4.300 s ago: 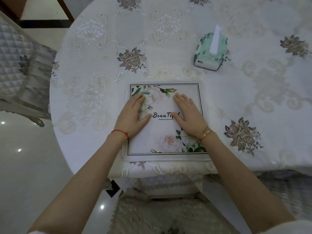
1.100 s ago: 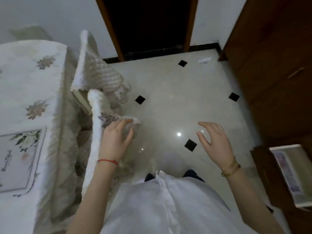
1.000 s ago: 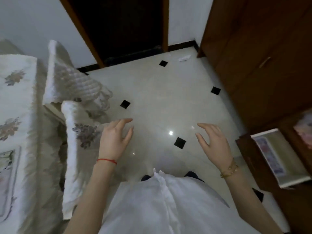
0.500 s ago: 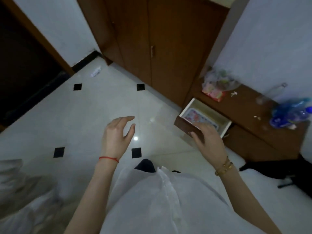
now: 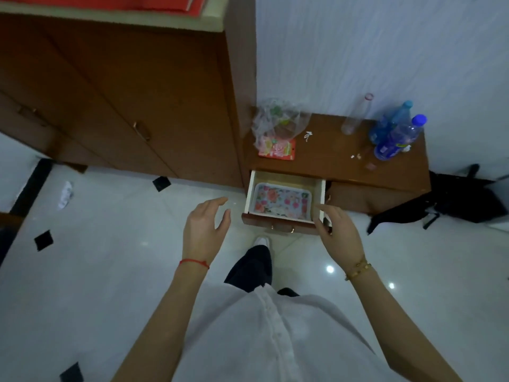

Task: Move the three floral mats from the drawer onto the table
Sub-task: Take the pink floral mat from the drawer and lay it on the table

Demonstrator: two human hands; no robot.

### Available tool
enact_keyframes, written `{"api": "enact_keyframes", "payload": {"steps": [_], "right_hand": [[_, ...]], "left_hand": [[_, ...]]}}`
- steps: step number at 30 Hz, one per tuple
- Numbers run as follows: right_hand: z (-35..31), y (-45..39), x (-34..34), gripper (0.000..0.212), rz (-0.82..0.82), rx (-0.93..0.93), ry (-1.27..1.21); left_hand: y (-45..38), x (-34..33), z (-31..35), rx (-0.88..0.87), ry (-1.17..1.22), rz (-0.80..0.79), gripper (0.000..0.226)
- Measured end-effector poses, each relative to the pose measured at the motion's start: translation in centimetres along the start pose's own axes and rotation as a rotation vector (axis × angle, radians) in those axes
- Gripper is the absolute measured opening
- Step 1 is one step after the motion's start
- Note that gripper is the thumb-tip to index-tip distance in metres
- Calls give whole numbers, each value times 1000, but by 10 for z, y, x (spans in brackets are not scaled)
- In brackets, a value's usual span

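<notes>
An open drawer (image 5: 285, 176) sticks out of a low brown cabinet straight ahead. A floral mat (image 5: 281, 201) with pink and red flowers on a pale ground lies flat inside it. My left hand (image 5: 205, 230) hangs in the air left of the drawer, fingers loosely spread, holding nothing. My right hand (image 5: 337, 234) floats at the drawer's front right corner, fingers relaxed and empty. The table is out of view.
The low cabinet top (image 5: 336, 153) carries a clear plastic bag (image 5: 276, 122), a red packet (image 5: 276, 148) and several bottles (image 5: 394, 136). A tall brown wardrobe (image 5: 124, 100) stands left. Black bag and straps (image 5: 451, 205) lie on the glossy white floor at the right.
I have turned away from the table, where both hands pressed a mat flat, and walked toward the cabinet. The open drawer is now straight ahead, both hands raised near it.
</notes>
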State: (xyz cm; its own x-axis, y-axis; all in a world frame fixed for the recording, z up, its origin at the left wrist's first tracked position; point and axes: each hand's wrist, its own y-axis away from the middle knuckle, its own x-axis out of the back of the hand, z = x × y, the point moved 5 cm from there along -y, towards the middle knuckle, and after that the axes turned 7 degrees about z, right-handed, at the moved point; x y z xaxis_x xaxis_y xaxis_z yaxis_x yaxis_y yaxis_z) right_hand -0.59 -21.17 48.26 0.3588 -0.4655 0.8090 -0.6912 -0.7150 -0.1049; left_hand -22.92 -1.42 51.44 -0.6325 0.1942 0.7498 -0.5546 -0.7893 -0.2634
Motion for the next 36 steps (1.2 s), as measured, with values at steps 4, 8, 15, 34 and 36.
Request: {"api": "enact_keyframes", "payload": {"steps": [4,8,15,34,36], "right_hand": [[41,-23,-18,25,6,-158,-7],[81,-38,-39,32,-5,-295,-18],[154,-60,-99,35,-76,-393,-16],[298,-89,-329,36,-377,-543,-49],[303,-88,-337,37,-431,-600,-19]], "left_hand": [[-38,-49,-12,-12,2,-129,26],[-66,-99,-26,9,2,-232,28],[-83,-200,-64,97,28,-282,29],[-35,-430,-211,333,38,-578,41],[-33,-437,-217,344,22,-619,43]]}}
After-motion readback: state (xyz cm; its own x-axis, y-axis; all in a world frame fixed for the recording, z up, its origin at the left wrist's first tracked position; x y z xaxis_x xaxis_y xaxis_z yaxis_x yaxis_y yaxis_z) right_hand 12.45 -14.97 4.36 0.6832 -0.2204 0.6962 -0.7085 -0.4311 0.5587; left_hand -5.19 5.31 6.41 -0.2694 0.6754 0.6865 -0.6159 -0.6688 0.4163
